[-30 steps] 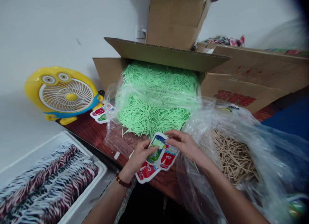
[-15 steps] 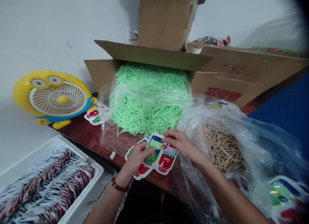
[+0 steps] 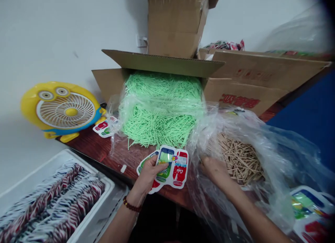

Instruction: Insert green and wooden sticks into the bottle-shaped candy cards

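My left hand (image 3: 150, 173) grips a small fan of flat printed pouches (image 3: 180, 169), shaped like drink bottles in red cola and green designs. Its thumb lies across the front one, over a green panel. To the right, my right hand (image 3: 216, 169) is curled, with its fingertips turned down and mostly hidden. It is at the crumpled clear plastic bag (image 3: 206, 197), just left of a heap of thin brown sticks (image 3: 239, 161). Whatever is in its fingers cannot be made out. Behind the pouches, thin green sticks (image 3: 159, 126) spill from a plastic-lined cardboard box (image 3: 162, 61).
A yellow fan (image 3: 70, 112) stands at the left, beside more pouches (image 3: 104, 127). Below it, a white bin (image 3: 107, 185) holds tightly packed pouches. Cardboard boxes (image 3: 178, 26) are stacked behind. Pouches (image 3: 309, 208) also lie at the lower right.
My right hand has left the top of the pouches and moved right and slightly down, towards the brown sticks. My left hand still holds the pouches. The view has shifted slightly.
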{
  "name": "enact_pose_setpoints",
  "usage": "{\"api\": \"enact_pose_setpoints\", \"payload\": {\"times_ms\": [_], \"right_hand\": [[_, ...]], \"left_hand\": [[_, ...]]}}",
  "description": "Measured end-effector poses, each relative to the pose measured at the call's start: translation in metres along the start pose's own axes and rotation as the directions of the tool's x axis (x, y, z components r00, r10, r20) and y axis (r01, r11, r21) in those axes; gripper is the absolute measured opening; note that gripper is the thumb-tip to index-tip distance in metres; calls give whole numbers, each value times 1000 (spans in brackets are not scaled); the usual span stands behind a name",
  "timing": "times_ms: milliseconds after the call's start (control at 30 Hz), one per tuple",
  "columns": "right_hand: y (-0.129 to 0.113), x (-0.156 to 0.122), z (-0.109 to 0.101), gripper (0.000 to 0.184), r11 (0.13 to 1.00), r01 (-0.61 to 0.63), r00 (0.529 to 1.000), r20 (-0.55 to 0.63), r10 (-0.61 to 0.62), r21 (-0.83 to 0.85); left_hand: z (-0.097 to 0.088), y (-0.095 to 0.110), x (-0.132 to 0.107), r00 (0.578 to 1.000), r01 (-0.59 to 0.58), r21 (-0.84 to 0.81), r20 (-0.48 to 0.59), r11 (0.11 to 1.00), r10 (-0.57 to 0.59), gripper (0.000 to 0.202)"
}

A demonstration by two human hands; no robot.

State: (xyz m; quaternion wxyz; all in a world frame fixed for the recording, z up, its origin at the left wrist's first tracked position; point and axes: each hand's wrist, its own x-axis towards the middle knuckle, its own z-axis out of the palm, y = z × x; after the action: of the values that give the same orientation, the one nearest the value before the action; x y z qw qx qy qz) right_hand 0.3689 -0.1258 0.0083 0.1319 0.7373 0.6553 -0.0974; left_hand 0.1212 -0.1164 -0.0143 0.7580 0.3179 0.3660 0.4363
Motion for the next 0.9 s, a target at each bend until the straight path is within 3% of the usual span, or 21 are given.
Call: {"api": "enact_pose_setpoints", "payload": {"times_ms": [133, 200, 333, 400, 533, 667, 900], "right_hand": [[7, 3, -6, 26, 989, 62, 998, -33, -58, 135], [7, 8, -15, 27, 958, 110, 990, -116, -81, 264], [-9, 19, -35, 35, 751, 315, 926, -361, -109, 580], [-20, 20, -41, 39, 622, 437, 890, -414, -193, 650], [-31, 11, -36, 23, 463, 527, 835, -333, -438, 713], [-30, 2, -25, 19, 448, 455, 867, -269, -419, 769], [-20, 2, -23, 19, 394, 422, 875, -253, -411, 817]], "left_hand": [[-2, 0, -3, 999, 21, 27, -32, 999, -20, 35], [-2, -3, -3, 999, 16, 45, -41, 999, -15, 34], [2, -8, -2, 1000, 3, 97, -28, 995, -1, 28], [4, -9, -2, 1000, 3, 110, -12, 994, -2, 28], [5, -8, -5, 1000, 7, 117, 19, 993, -9, 30], [6, -10, -6, 1000, -19, 109, 23, 994, 17, 25], [13, -13, -4, 999, -50, 103, -6, 993, 51, 19]]}}
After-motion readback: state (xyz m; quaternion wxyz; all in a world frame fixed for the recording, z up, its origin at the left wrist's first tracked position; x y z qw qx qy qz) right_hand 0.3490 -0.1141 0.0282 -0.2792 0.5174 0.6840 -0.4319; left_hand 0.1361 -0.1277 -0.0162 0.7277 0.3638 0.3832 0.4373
